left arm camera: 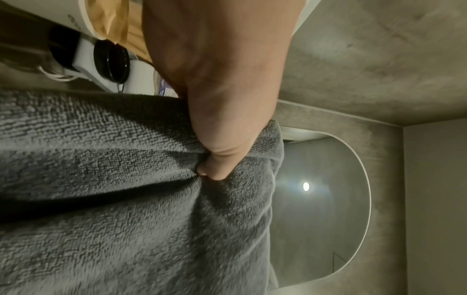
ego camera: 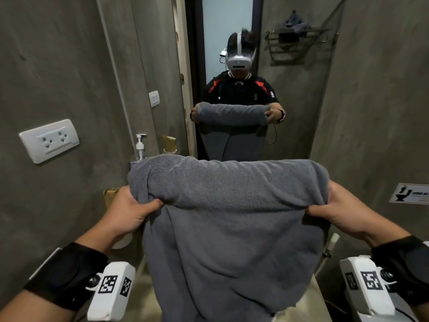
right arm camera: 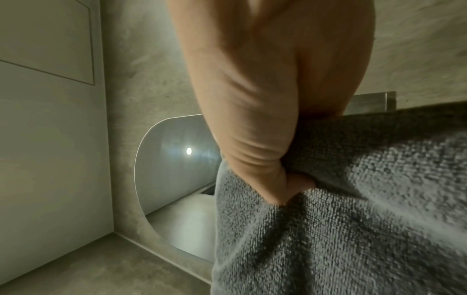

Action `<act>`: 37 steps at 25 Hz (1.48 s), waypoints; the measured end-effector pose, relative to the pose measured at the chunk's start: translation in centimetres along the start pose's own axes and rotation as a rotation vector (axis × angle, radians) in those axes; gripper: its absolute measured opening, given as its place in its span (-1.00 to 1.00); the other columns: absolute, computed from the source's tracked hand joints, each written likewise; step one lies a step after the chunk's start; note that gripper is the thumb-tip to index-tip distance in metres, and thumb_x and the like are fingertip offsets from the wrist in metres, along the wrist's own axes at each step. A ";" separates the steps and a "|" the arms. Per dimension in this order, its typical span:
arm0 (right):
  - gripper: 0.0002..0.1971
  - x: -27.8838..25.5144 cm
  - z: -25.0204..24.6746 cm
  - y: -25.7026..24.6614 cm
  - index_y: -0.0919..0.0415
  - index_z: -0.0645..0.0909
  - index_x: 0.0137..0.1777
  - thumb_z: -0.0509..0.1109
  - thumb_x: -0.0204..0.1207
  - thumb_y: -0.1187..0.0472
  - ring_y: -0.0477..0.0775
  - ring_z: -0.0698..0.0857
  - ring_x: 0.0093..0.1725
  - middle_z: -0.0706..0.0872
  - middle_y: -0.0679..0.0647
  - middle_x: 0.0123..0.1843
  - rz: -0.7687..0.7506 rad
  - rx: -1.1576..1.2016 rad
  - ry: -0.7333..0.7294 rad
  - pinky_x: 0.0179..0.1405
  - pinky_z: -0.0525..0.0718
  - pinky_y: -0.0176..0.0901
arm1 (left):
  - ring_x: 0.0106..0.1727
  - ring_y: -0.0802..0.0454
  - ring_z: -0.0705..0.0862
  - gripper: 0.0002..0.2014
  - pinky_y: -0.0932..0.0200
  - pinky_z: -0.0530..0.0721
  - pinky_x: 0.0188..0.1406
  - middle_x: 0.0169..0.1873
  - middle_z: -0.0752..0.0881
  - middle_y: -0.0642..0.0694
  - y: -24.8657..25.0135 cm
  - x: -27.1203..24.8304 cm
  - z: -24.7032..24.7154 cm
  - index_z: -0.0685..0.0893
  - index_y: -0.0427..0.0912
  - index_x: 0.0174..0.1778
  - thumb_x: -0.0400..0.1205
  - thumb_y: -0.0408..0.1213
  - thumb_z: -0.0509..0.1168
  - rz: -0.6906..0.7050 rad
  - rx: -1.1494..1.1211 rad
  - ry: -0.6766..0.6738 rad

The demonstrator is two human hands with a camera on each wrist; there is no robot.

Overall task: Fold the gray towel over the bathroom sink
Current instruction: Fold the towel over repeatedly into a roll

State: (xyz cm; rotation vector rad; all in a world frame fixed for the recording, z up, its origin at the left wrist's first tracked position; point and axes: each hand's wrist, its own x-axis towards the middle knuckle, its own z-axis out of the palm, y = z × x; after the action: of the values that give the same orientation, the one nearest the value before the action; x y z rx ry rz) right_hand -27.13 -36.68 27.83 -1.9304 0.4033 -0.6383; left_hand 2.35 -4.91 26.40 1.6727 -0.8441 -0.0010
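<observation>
I hold the gray towel (ego camera: 229,219) up in front of me, its top doubled over into a thick fold and the rest hanging down over the sink, which it hides. My left hand (ego camera: 132,210) pinches the towel's left edge, thumb pressed into the cloth. My right hand (ego camera: 336,211) pinches the right edge the same way. In the left wrist view the left hand (left arm camera: 217,151) digs into the gray towel (left arm camera: 113,199). The right wrist view has my right hand (right arm camera: 267,171) gripping the gray towel (right arm camera: 353,219).
A mirror (ego camera: 290,112) ahead reflects me and the towel. A pump bottle (ego camera: 140,146) stands at the back left, a wall socket (ego camera: 49,140) on the left wall, a toilet sign (ego camera: 409,194) on the right wall. A pale counter edge (ego camera: 311,303) shows at lower right.
</observation>
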 end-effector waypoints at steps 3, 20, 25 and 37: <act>-0.44 0.2 0.5 0.3 0.13 0.64 0.21 0.39 0.38 0.74 -0.16 0.79 0.10 0.84 -0.07 0.06 0.000 -0.009 0.049 0.10 0.75 -0.27 | -0.23 0.46 0.74 -0.81 0.51 0.68 -0.19 -0.33 0.83 0.25 -0.2 0.2 -0.7 0.82 -0.26 -0.08 0.52 -0.62 0.47 0.026 0.035 0.005; -0.60 0.7 2.4 1.3 -0.05 0.56 0.39 0.47 0.57 0.08 0.01 0.72 0.27 0.75 -0.09 0.24 0.151 0.175 0.299 0.24 0.69 0.03 | 0.11 -0.13 0.84 -0.14 0.01 0.81 0.01 0.08 0.85 -0.25 -1.4 -0.1 -2.5 0.74 -0.32 0.19 0.05 0.06 0.79 -0.220 -0.474 -0.076; -0.51 1.1 2.1 0.7 -0.11 0.44 0.55 0.40 0.63 0.04 -0.10 0.56 0.45 0.62 -0.18 0.43 0.084 0.047 0.308 0.51 0.47 -0.01 | 0.03 -0.12 0.85 -0.46 0.14 0.80 -0.13 0.05 0.85 -0.27 -1.6 -0.2 -2.1 0.76 -0.30 0.12 0.19 -0.35 0.66 -0.181 -0.511 -0.102; -0.11 -1.3 1.7 -0.8 0.05 0.35 0.55 0.45 0.32 0.76 -0.47 0.68 0.12 0.65 -0.11 0.32 0.053 -0.071 -0.077 0.06 0.61 -0.57 | 0.07 0.15 0.82 -0.53 0.10 0.74 0.16 -0.06 0.87 0.02 -2.1 -1.0 -0.2 0.75 -0.19 0.10 0.34 -0.67 0.59 -0.059 -0.134 -0.075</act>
State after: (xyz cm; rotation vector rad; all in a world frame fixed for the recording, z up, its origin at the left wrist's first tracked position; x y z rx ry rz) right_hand -27.14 -34.40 27.63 -1.9984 0.4321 -0.5191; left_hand 2.78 -4.16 24.23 1.5786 -0.8319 -0.1585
